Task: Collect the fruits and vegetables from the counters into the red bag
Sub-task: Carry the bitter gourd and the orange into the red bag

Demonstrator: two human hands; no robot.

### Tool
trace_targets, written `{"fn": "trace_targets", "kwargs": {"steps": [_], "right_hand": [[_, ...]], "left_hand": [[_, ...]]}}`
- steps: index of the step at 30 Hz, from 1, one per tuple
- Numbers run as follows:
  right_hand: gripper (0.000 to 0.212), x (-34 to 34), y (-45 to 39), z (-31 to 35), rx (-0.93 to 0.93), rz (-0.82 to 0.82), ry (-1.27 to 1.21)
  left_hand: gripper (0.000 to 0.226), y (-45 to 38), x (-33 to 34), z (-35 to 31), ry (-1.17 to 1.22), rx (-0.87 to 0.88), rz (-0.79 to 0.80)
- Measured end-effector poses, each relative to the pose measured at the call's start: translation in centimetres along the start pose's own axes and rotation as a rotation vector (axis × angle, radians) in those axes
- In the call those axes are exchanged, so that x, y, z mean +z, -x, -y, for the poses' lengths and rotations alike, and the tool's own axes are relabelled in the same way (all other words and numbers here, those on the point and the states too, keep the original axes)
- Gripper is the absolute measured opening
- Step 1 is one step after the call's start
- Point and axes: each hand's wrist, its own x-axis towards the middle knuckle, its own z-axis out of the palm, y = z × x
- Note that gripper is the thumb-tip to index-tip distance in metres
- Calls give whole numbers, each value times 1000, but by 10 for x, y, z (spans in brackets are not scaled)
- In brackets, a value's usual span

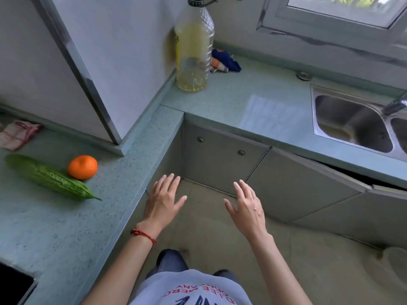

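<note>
Green desk (66,216), bitter gourd (52,179) touching orange (82,167); both hands (164,199) spread wide, empty. Nothing collected yet; next, probably reach left.

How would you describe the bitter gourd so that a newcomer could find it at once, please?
Start at the pale green counter on the left, below the white wall panel. The bitter gourd lies there beside an orange. It is the long, bumpy, dark green one ending in a point; its neighbour is round and smooth.
</note>
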Motion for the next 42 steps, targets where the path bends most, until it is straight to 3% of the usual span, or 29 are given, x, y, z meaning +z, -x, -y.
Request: {"fn": "trace_targets", "kwargs": {"steps": [10,20,28,35,42], "right_hand": [[55,15,-96,36,-270,79,-6],[59,27,-177,100,-758,295,-70],[57,42,-191,146,-1078,378,-118],[60,54,-177,188,-1210,437,-121],[63,73,-173,232,-1163,494,-151]], "left_hand": [[55,-30,-12,35,-31,-219,-72],[60,-12,-27,43,-39,-638,-195],[56,31,-31,30,-84,-957,-274],[61,61,-36,42,-84,-1130,-284],[64,68,-43,87,-39,-1123,-321]]}}
